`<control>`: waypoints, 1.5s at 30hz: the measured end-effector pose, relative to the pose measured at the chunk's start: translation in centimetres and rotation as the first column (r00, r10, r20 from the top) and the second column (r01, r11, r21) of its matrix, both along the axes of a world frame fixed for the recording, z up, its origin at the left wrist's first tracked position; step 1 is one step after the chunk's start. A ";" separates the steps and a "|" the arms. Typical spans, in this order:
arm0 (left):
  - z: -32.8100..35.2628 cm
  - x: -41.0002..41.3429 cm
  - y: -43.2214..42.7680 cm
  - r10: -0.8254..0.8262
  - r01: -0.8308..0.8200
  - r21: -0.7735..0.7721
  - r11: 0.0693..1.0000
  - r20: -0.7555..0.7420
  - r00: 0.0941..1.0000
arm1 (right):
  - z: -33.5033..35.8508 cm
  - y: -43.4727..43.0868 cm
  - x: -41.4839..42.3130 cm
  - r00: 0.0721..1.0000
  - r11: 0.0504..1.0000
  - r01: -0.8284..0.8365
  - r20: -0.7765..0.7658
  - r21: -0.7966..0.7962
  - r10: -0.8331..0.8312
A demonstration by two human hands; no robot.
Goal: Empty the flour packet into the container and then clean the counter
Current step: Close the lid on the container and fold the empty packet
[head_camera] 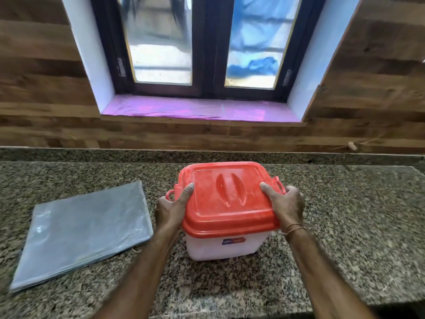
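Observation:
A white plastic container (220, 248) with a red lid (227, 196) stands on the speckled granite counter (345, 238), near the middle. My left hand (172, 209) grips the lid's left edge, thumb lying on top. My right hand (285, 207) grips the lid's right edge by the red side latch, thumb on top as well. A flat, empty-looking clear plastic packet (85, 233) lies on the counter to the left of the container, apart from both hands.
A low granite backsplash runs behind the counter, with a wood-panelled wall (46, 88) above. A dark-framed window (207, 47) with a pink-lined sill (197, 109) sits straight ahead. The counter's front edge is at the bottom right.

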State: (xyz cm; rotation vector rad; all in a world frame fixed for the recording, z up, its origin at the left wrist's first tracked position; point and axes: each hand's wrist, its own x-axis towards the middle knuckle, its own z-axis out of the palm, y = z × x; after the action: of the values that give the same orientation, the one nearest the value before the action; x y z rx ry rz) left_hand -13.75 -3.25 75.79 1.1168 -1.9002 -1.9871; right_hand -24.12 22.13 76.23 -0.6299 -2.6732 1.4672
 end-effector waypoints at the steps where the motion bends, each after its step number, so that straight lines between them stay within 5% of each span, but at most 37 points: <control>1: 0.2 0.2 0.1 -0.002 0.000 -0.076 0.997 -0.026 1.000 | -0.1 -0.2 0.1 0.999 0.996 -0.001 -0.051 0.091 0.005; 8: 0.8 0.8 0.5 -0.147 0.143 -0.331 0.933 0.013 0.989 | 0.8 1.8 0.2 0.972 0.949 -0.223 0.024 -0.221 0.234; 12: 1.0 0.7 1.4 -0.246 0.296 -0.541 0.787 0.164 0.955 | 1.1 0.2 0.3 0.922 0.834 -0.376 0.080 0.404 0.378; 15: 0.6 0.2 1.5 -0.251 0.321 -0.583 0.746 0.200 0.947 | 1.3 -0.8 0.2 0.917 0.750 -0.376 0.098 0.544 0.388; 18: 0.7 0.0 1.3 -0.236 0.308 -0.547 0.778 0.201 0.951 | 0.5 0.7 -0.2 0.919 0.904 -0.391 0.014 0.174 0.395; 21: 1.4 -1.7 0.9 -0.204 0.231 -0.538 0.810 0.111 0.973 | 0.3 1.0 -1.8 0.936 0.931 -0.352 -0.048 -0.102 0.349; 34: 3.5 -21.6 -4.3 -0.114 0.134 -0.554 0.822 0.070 0.991 | 0.0 -5.9 -22.5 0.940 0.948 -0.313 -0.162 -0.051 0.302; 45: 0.3 -26.3 -7.8 -0.114 0.121 -0.482 0.868 0.044 0.992 | -2.4 -7.4 -25.4 0.951 0.940 -0.270 -0.211 -0.210 0.226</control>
State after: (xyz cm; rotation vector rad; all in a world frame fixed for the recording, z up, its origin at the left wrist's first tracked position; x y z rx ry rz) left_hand -40.08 -11.07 76.12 0.8890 -2.3400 -1.4157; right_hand -49.54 14.76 73.87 -0.1496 -2.5300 1.8263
